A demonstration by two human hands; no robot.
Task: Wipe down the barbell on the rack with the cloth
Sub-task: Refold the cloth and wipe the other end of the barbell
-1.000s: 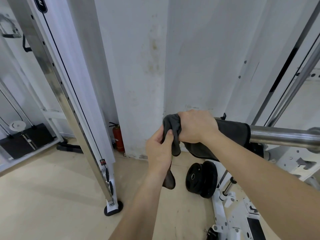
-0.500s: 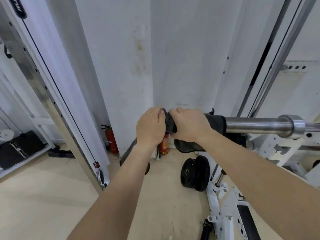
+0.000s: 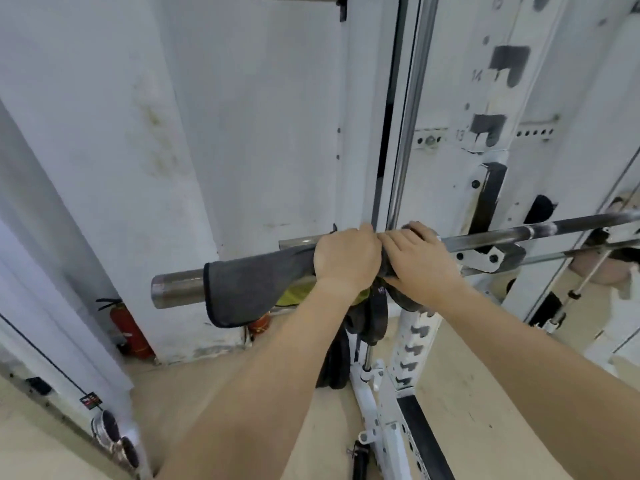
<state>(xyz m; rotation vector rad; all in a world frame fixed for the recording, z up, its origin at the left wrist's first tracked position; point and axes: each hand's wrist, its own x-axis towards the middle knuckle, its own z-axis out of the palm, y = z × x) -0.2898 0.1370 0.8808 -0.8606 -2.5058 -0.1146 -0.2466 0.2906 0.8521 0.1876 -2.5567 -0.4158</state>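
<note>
The steel barbell (image 3: 178,287) lies across the rack at mid-height, its thick sleeve end poking out to the left. A dark grey cloth (image 3: 249,289) is draped over the sleeve and hangs below it. My left hand (image 3: 344,256) grips the cloth around the bar. Right beside it, my right hand (image 3: 417,261) presses down on the bunched cloth near the bar's collar. The thin shaft (image 3: 540,233) runs on to the right, bare. The two hands touch each other.
The white rack upright (image 3: 485,140) with numbered slots stands just behind the bar. Black weight plates (image 3: 367,320) hang below my hands. A red fire extinguisher (image 3: 130,329) stands by the white wall. A chrome guide rod (image 3: 408,116) rises behind my hands. Tan floor lies below.
My hands slid rightward along the bar from its end to the collar, leaving the cloth spread over the sleeve and the sleeve's tip bare. The view turned right and closer.
</note>
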